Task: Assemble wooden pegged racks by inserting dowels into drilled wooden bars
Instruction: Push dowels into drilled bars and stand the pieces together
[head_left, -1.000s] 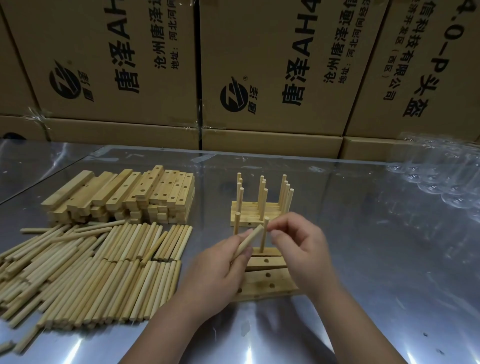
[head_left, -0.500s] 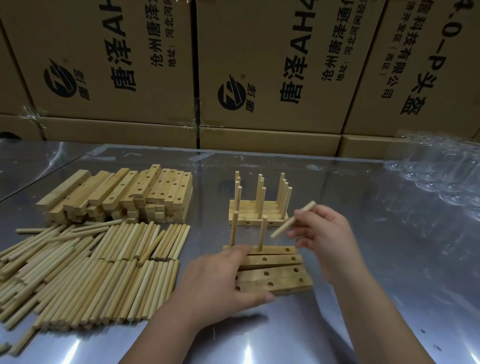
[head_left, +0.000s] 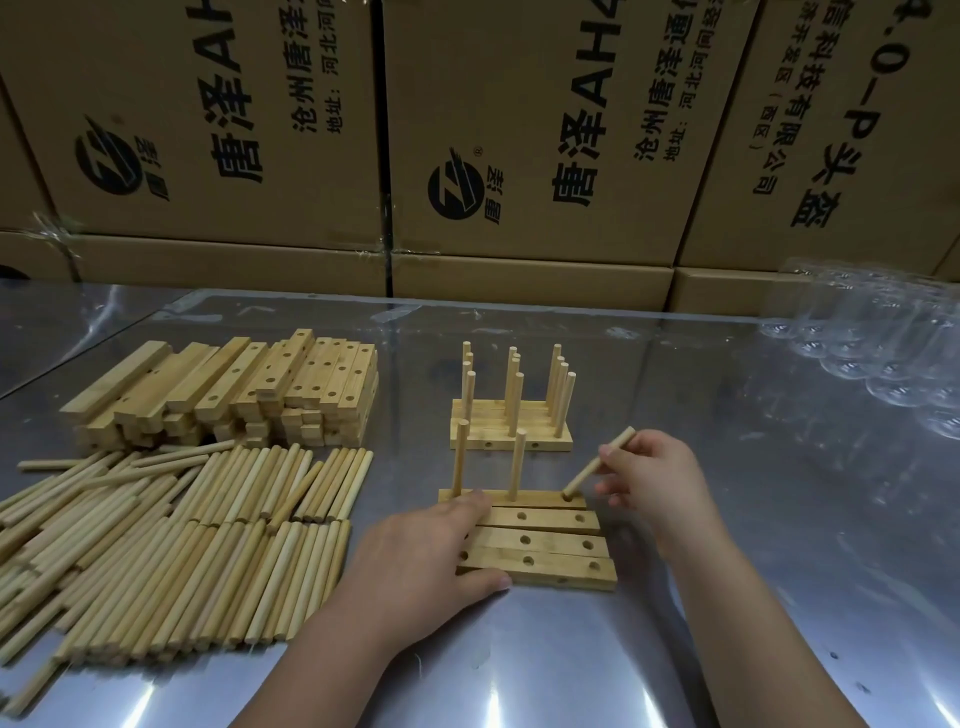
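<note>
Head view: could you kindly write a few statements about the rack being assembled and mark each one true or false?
1. The right hand pinches a tilted dowel whose lower tip sits at the right-end hole of the far bar. True.
2. Three dowels stand upright in the far bar. False: only two upright dowels stand there.
3. The left hand rests on the left ends of the bars. True.
4. The three nearer bars carry dowels. False: their holes are empty.
5. The loose dowel pile lies right of the bars. False: it lies to their left.
</note>
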